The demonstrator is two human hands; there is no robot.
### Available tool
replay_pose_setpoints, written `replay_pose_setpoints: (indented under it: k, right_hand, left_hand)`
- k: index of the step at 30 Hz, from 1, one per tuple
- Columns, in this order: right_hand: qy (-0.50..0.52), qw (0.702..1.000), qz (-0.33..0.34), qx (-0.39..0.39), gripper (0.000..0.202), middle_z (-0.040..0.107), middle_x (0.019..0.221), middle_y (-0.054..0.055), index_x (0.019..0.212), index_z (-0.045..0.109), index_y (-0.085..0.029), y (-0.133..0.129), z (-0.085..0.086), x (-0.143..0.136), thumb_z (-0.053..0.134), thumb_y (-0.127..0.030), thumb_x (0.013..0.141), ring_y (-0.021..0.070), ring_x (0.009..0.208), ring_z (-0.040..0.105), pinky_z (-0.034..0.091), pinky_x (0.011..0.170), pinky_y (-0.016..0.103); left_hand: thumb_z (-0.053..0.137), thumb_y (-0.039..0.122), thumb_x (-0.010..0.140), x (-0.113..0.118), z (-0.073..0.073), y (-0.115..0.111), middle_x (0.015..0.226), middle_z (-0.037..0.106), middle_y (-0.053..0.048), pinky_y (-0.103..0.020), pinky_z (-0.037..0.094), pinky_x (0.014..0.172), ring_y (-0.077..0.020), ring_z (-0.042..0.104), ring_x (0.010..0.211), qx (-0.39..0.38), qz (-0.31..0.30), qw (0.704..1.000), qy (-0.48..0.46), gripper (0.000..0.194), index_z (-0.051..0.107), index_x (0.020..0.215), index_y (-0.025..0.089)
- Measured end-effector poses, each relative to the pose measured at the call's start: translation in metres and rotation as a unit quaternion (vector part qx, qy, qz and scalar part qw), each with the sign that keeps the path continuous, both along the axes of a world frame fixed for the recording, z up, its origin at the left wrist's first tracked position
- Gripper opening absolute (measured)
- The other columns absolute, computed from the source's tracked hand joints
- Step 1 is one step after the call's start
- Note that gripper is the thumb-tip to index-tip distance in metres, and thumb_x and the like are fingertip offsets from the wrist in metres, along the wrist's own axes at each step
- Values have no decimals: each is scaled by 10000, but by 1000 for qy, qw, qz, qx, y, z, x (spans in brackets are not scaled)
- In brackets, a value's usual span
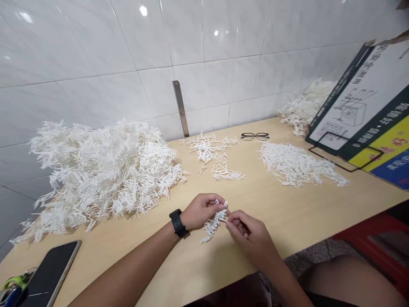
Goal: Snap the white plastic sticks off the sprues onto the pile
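Note:
My left hand (204, 209), with a black watch on its wrist, is closed on a small white branched piece (213, 226) that hangs below its fingers. My right hand (247, 230) is just to the right, thumb and forefinger pinched together at the end of a thin white strand of that piece. Beyond my hands lie a loose cluster of white pieces (207, 147) and a smaller cluster (225, 171). A flat heap of white pieces (290, 164) is to the right. A large, tall pile of white branched pieces (111, 166) fills the left.
Black glasses (254, 136) lie near the tiled wall. A printed cardboard box (358, 106) with a black wire stand (345, 168) is at right, another white pile (306, 106) behind it. A phone (47, 275) and keys (15, 283) lie front left.

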State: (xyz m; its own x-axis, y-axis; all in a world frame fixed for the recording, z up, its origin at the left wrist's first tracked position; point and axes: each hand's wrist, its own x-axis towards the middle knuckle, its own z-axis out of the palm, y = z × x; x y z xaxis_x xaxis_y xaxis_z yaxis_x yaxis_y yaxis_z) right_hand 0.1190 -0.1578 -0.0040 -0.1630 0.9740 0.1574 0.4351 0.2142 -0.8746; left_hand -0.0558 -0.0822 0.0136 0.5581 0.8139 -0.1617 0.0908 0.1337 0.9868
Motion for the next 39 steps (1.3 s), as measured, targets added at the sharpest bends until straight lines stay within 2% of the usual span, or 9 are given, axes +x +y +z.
replay_pose_setpoints:
  k: [5,8,12,17,21,25,31,35,39]
  right_hand:
    - [-16,1000,3,-24,214,434,618,-41,904,607,-192,2,2,-2,474,-360,913,109,541,412,351,553,228]
    - [-18,999,-8,-35,212,433,616,-43,908,607,-196,3,1,-2,471,-358,911,110,539,411,341,543,229]
    - [-7,999,-16,-47,210,456,619,-41,877,589,-195,4,1,-2,462,-357,916,109,544,415,330,534,226]
    - [14,998,-18,-57,245,457,610,-39,826,576,-188,2,4,-2,480,-398,909,107,548,416,323,522,219]
    - [22,997,-17,-72,276,452,610,-37,783,571,-182,4,2,-2,515,-435,881,107,557,410,329,522,214]
    - [5,997,-22,-74,293,425,599,-46,707,499,-189,5,-1,-2,587,-442,823,100,550,390,317,512,206]
    - [-32,999,-9,-38,287,365,571,-54,691,451,-193,3,0,-1,462,-381,908,97,535,352,276,518,219]
    - [-46,999,6,-25,324,315,551,-56,624,343,-193,3,-1,0,443,-325,903,87,520,318,236,506,229]
    - [-20,999,27,-41,322,278,551,-54,609,300,-192,4,-2,1,438,-295,882,82,518,284,213,498,235]
  left_hand:
    - [722,420,758,0,-1,2,926,696,-109,-263,483,713,-161,642,808,-13,-11,999,-37,381,619,966,119]
    - [731,384,748,0,1,2,933,672,-93,-247,463,674,-129,606,747,-5,-26,999,-34,356,600,956,127]
    - [710,343,755,0,4,3,810,637,-53,-229,425,639,-99,539,674,37,-38,999,3,281,616,883,112]
    - [686,357,770,-1,2,3,730,590,-15,-223,399,609,-86,500,623,41,-42,998,17,267,598,862,122]
    - [666,337,780,-1,0,1,692,547,4,-217,386,600,-88,485,621,62,-58,996,40,237,605,869,126]
    - [651,319,786,-1,-2,-1,713,540,3,-224,391,627,-92,473,639,67,-77,993,55,213,610,878,131]
    - [613,377,825,-1,-1,-3,756,554,-14,-239,397,650,-105,473,667,72,-105,991,47,252,567,883,136]
    - [539,448,877,-2,-2,-3,774,565,-25,-256,410,673,-121,480,691,121,-142,981,57,304,534,891,144]
    - [491,469,902,-3,-1,-2,801,563,-30,-265,414,696,-128,472,711,152,-169,971,73,323,525,898,147]
